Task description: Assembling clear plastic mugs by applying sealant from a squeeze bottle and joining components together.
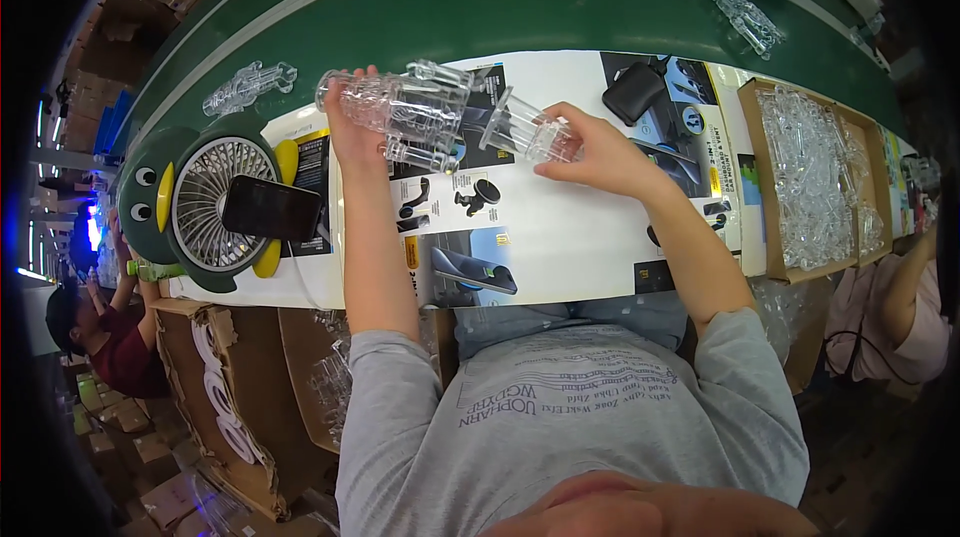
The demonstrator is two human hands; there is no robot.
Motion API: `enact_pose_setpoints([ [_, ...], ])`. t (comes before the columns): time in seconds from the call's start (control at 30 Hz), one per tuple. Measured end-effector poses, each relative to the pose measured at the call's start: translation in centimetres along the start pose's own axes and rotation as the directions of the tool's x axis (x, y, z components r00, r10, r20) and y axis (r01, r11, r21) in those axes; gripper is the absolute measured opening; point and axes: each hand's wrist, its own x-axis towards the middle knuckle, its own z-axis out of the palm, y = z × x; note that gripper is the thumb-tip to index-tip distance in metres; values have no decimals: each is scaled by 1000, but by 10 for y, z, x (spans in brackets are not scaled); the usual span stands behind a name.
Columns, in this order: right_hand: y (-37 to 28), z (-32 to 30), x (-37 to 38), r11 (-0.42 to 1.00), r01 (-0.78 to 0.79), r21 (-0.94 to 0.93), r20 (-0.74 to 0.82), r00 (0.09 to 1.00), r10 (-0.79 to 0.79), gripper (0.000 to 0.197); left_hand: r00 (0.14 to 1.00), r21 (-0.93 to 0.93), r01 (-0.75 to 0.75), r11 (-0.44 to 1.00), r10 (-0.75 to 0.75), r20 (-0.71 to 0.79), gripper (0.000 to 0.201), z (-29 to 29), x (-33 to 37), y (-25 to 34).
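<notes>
My left hand [355, 132] is closed around one end of a clear plastic rocket-shaped body [425, 109], which lies level above the table with narrow tubes along its sides. My right hand [598, 154] grips a smaller clear plastic cylinder [530, 134] by its narrow end. The wide flange of this cylinder faces the open end of the body, and a small gap seems to separate the two. Palm and fingers partly hide the far end of each piece. Beneath both hands lies a printed cardboard sheet [585, 247] showing pictures of phones and holders.
A penguin-shaped fan [205, 202] with a black phone [272, 209] leaning on it stands at left. Beyond the sheet are clear plastic pieces [248, 87] [742, 17] on the green surface. A black case [635, 92] and a carton of clear parts [765, 187] are at right. Other people sit either side.
</notes>
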Motion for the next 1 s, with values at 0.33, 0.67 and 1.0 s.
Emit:
enact_pose_setpoints([
  [0.33,2,14,3,992,38,-121,-52,998,-45,56,978,-299,65,952,0,210,29,9,-8,6],
  [0.67,0,15,3,991,42,-129,-23,999,-46,57,970,-301,79,950,-4,242,30,20,-22,6],
  [1.0,2,16,3,987,59,-147,-34,997,-65,58,969,-251,69,966,-5,247,31,23,-27,2],
])
